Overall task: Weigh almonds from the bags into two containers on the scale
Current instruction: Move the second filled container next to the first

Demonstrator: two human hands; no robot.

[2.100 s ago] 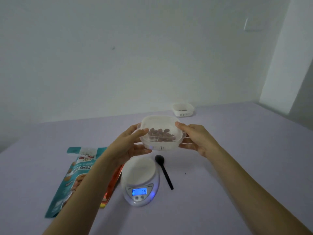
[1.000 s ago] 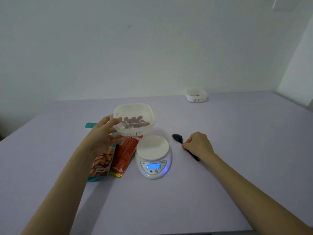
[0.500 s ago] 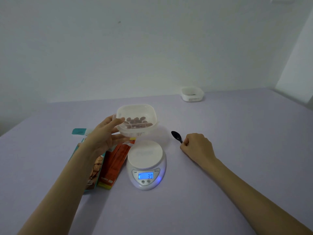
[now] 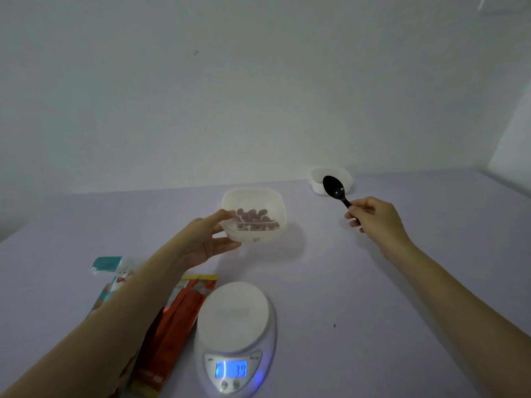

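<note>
My left hand grips a white square container by its left wall, thumb over the rim. Several brown almonds lie inside it. It sits beyond the scale, low over the table. My right hand holds a black spoon by its handle, bowl raised toward the far side. The white round scale stands near me with nothing on its plate, its blue display lit. A second white container rests at the far edge, partly behind the spoon. A teal almond bag and an orange bag lie under my left forearm.
The lilac table runs back to a plain pale wall. Its right corner lies at the far right.
My right hand has lifted the spoon off the table and raised it. My left hand has carried the container farther from the scale, toward the table's middle.
</note>
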